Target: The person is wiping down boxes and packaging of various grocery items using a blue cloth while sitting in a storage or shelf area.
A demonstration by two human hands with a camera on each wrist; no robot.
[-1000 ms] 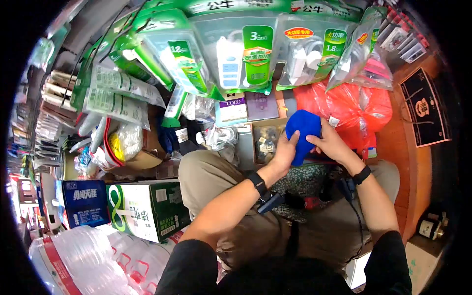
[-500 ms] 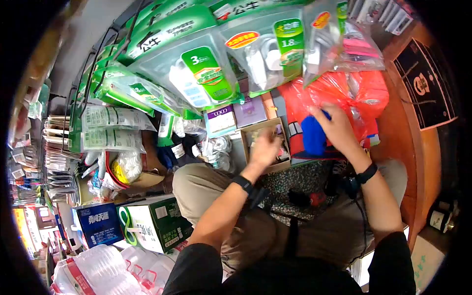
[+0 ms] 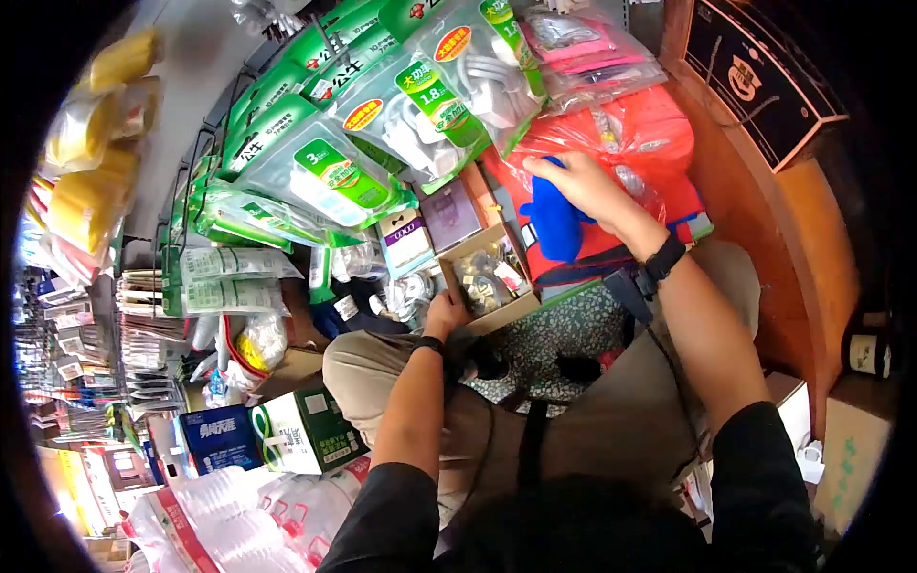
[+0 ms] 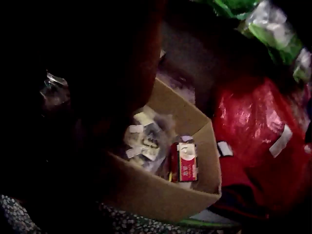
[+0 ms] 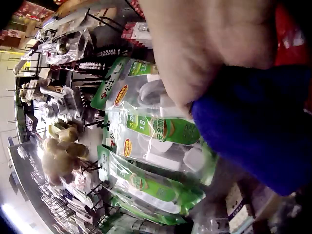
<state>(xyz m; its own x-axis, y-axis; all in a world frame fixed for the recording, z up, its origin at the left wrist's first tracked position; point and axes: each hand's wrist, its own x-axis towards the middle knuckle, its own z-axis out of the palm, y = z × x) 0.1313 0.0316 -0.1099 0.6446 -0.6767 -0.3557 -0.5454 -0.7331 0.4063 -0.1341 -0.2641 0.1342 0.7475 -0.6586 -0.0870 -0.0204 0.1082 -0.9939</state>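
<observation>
My right hand (image 3: 594, 191) pinches a blue cloth item (image 3: 556, 212) between thumb and fingers, above a red plastic bag (image 3: 635, 138). In the right wrist view the blue cloth (image 5: 258, 126) hangs below the hand (image 5: 209, 48). My left hand (image 3: 446, 315) is at the left side of a small open cardboard box (image 3: 511, 313), its fingers partly hidden. Small bagged items (image 3: 482, 282) lie in that box. The left wrist view is dark; it shows the box (image 4: 161, 195) with a small red packet (image 4: 187, 163) inside.
Power strips in green-and-clear packs (image 3: 339, 177) hang in front. Purple boxes (image 3: 451, 212) lie behind the cardboard box. A black carton (image 3: 755, 81) stands at the right. Drink cartons (image 3: 215, 439) and plastic bottles (image 3: 215, 506) are at the lower left.
Both hands were on the blue cloth; the left hand let go, passed over the cardboard box and moved to its left side. The right hand lifted the cloth over the red bag. The head view turned.
</observation>
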